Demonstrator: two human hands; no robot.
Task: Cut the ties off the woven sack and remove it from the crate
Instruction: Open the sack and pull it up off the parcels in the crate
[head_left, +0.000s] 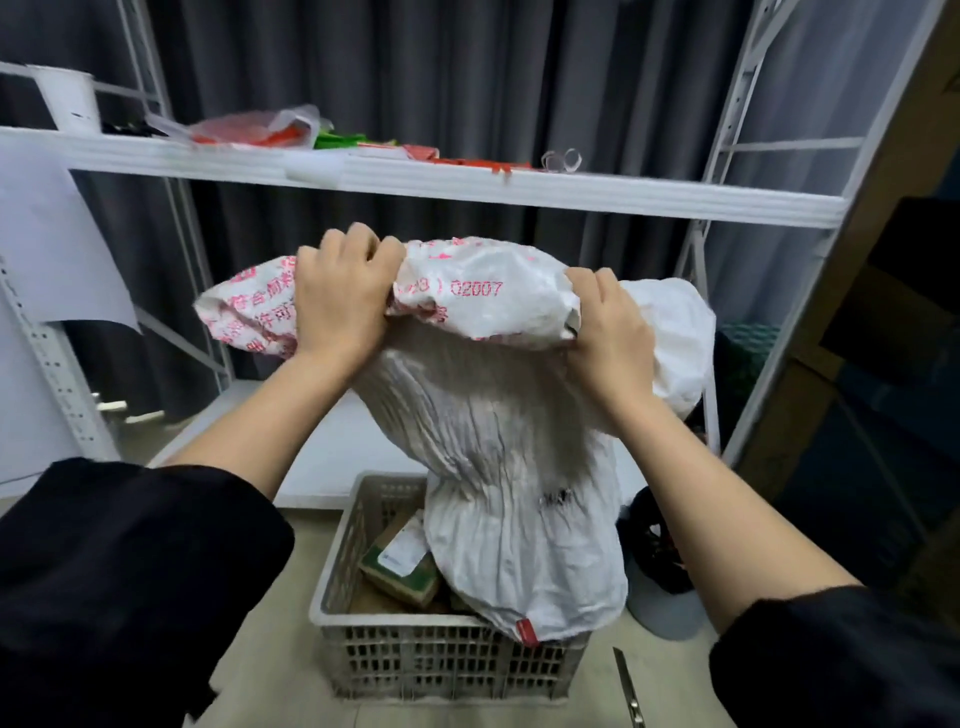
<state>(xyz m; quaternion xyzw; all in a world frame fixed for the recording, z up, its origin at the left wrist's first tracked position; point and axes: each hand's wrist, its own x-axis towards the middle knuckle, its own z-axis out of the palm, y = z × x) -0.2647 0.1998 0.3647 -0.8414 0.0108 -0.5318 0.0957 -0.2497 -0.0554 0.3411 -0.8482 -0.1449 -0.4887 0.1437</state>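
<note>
Woven sack (498, 431) sits at centre frame, its bunched top raised to mid-height and its lower end draped over the near right corner of the crate (415, 660) at bottom centre, so it is part-way out and not yet clear. My left hand (340, 299) has its fingers curled round the gathered top on the left; my right hand (608, 332) grips the folded fabric on the right, so both hands are clenched on the sack. Handling judgement: the cloth is soft and crumples freely, with long vertical creases below my grip, and it hangs slack, so it reads as light and mostly empty; I cannot tell whether anything remains inside. The weave looks smooth, possibly slick, so a full-fist hold on bunched material seems safer than a pinch on 1 flat layer. Best hold is probably the gathered upper part, where the cloth is thickest. A red tab (527, 631) shows at the lower edge, near the crate rim; the sack could snag there on lifting. No ties are visible on it. A box with a white label (400, 564) lies in the crate, left of the sack. Scissors (628, 686) lie on the floor at lower right, just beside the crate. A white shelf (467, 182) crosses the upper frame, carrying red and green bags.
</note>
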